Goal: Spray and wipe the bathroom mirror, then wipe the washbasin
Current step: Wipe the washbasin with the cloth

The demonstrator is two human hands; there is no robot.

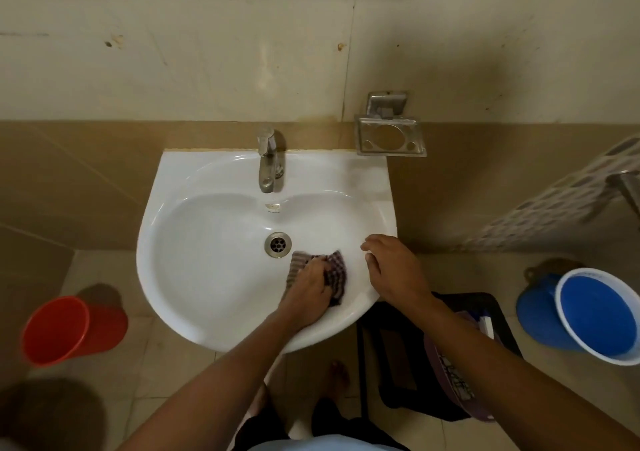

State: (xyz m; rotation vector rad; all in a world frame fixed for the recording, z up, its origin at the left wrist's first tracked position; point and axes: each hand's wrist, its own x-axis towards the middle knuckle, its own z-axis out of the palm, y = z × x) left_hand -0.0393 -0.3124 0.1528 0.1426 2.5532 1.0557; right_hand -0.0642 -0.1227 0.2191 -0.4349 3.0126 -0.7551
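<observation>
Head view: left hand (308,286) curls its fingers round a checked cloth (334,272), pressing it on the near right slope of the white washbasin (194,242), just near of the drain (277,244). Right hand (391,267) rests with loosely bent fingers on the basin's right rim. Bare bowl lies to the left; the tap (268,159) stands at the far edge.

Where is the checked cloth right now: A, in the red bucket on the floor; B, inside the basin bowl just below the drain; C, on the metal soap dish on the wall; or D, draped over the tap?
B: the left hand presses the checked cloth against the inner wall of the washbasin, just below and right of the drain, while the right hand rests on the rim.
</observation>
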